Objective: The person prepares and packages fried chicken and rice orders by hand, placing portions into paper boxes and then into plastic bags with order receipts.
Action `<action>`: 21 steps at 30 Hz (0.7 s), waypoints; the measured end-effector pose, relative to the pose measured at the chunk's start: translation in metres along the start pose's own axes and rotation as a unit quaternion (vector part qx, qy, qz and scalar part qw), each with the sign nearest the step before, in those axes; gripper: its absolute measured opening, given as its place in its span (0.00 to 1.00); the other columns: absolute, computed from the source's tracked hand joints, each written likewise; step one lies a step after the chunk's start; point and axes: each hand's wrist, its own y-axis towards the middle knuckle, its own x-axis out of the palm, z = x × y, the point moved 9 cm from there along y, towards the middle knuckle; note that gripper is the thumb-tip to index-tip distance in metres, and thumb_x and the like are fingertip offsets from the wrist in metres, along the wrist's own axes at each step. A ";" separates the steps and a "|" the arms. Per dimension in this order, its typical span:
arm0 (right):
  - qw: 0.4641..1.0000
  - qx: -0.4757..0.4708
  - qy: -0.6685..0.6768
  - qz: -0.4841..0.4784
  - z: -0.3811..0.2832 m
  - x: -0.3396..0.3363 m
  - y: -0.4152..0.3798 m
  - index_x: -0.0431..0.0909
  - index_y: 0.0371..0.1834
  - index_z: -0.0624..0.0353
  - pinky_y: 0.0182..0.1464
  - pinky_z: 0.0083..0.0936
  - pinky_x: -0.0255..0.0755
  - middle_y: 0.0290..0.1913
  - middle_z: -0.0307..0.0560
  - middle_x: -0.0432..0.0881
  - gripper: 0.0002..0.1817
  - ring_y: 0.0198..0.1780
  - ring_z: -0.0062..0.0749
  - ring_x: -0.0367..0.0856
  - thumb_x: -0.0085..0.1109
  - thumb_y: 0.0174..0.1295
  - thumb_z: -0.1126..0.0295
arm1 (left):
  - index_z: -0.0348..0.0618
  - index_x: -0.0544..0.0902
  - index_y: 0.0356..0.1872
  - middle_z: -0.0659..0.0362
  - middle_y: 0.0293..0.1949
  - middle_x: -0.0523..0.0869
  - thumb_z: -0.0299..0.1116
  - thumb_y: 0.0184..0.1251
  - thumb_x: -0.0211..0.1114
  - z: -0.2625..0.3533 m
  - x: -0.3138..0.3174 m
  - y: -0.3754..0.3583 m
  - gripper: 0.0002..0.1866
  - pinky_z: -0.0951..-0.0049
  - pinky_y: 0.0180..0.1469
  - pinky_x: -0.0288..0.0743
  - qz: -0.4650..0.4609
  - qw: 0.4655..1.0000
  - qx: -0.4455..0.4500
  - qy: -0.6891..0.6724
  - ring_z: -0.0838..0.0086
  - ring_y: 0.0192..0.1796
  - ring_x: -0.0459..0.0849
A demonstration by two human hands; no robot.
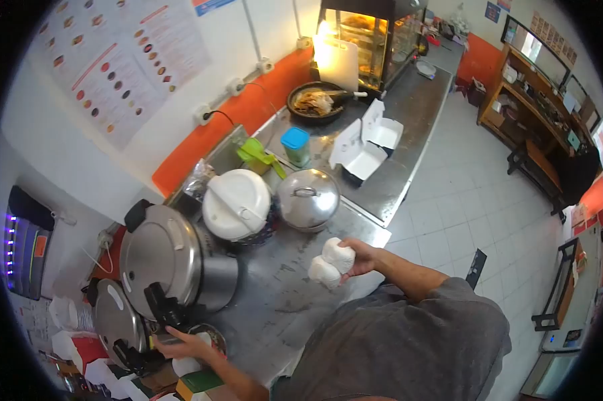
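Two round white items (pixel 331 262), side by side, are held in my right hand (pixel 362 258) above the steel counter (pixel 268 294). They look like wrapped rolls or buns; I cannot make out which. My left hand (pixel 181 345) reaches out at the lower left, beside the black handle (pixel 164 304) of a large steel pot (pixel 161 257) and above a small round container. Its fingers are partly hidden, and whether it grips anything does not show. A white-lidded tub (pixel 236 202) and a pot with a domed steel lid (pixel 308 198) stand beyond my hands.
Two open white boxes (pixel 362 162) lie on the far counter. Near them are a blue-lidded container (pixel 295 146), a green utensil (pixel 256 154) and a dark pan with food (pixel 313 104). A lit display case (pixel 365 40) stands behind. A second steel pot (pixel 116 317) is at left.
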 end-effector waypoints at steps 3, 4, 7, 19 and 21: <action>1.000 -0.008 0.005 0.028 -0.015 -0.028 -0.065 0.64 0.65 0.57 0.59 0.55 0.72 0.62 0.53 0.71 0.35 0.62 0.50 0.72 0.57 0.58 0.50 | 0.35 0.73 0.52 0.49 0.51 0.75 0.37 0.67 0.61 0.130 0.015 -0.101 0.19 0.60 0.54 0.68 -0.232 0.928 -0.018 -0.292 0.59 0.51 0.74; 0.998 -0.022 -0.007 0.055 -0.027 -0.035 -0.081 0.63 0.65 0.57 0.59 0.54 0.73 0.62 0.54 0.70 0.34 0.62 0.50 0.72 0.57 0.59 0.51 | 0.36 0.74 0.54 0.51 0.51 0.75 0.42 0.66 0.61 0.198 0.031 -0.158 0.22 0.62 0.57 0.66 -0.396 0.765 -0.144 -0.487 0.61 0.53 0.73; 0.996 -0.026 -0.019 0.082 -0.070 -0.046 -0.126 0.61 0.65 0.59 0.60 0.57 0.71 0.61 0.57 0.70 0.32 0.61 0.52 0.72 0.59 0.60 0.58 | 0.40 0.66 0.66 0.55 0.63 0.70 0.45 0.70 0.57 0.356 0.016 -0.342 0.29 0.66 0.53 0.73 -0.722 0.305 -0.240 -0.573 0.66 0.58 0.73; 0.826 -0.236 -0.318 0.401 -0.315 -0.199 -0.305 0.69 0.59 0.62 0.53 0.34 0.75 0.52 0.51 0.77 0.32 0.53 0.36 0.78 0.71 0.53 0.62 | 0.46 0.71 0.56 0.50 0.54 0.78 0.46 0.67 0.54 0.584 0.099 -0.446 0.21 0.55 0.48 0.78 -0.674 0.293 -0.463 -0.495 0.58 0.53 0.80; 0.703 -0.305 -0.420 0.487 -0.372 -0.248 -0.301 0.69 0.57 0.64 0.51 0.35 0.75 0.50 0.54 0.79 0.37 0.52 0.40 0.79 0.75 0.46 0.60 | 0.46 0.71 0.56 0.49 0.51 0.79 0.44 0.66 0.55 0.588 0.154 -0.435 0.21 0.54 0.51 0.75 -0.634 0.460 -0.410 -0.467 0.56 0.53 0.80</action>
